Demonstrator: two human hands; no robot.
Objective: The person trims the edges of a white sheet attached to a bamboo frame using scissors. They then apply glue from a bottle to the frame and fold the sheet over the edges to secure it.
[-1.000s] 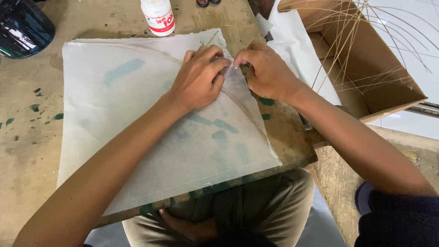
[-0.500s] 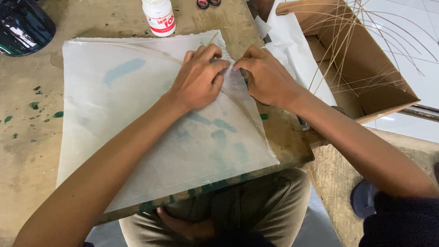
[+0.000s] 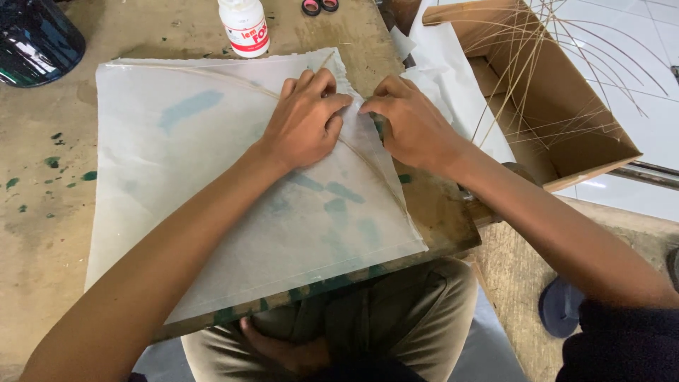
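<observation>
Head view: I saw a sheet of thin white paper (image 3: 233, 205) lying flat on the worn wooden table (image 3: 42, 233), its near corner reaching the table edge. A thin curved stick (image 3: 368, 159) ran under or along the paper toward the right edge. Left hand (image 3: 304, 124) rested on the paper near its upper right edge, fingers curled and pressing down on the folded edge. Right hand (image 3: 410, 124) sat just beside it, fingertips pinching the same edge; the two hands nearly touched. A white glue bottle (image 3: 242, 27) stood past the paper's top edge. A dark blue container (image 3: 35, 35) was at the table's far left. Cardboard box (image 3: 559, 120) with thin sticks (image 3: 537, 64) sat off to the right.
</observation>
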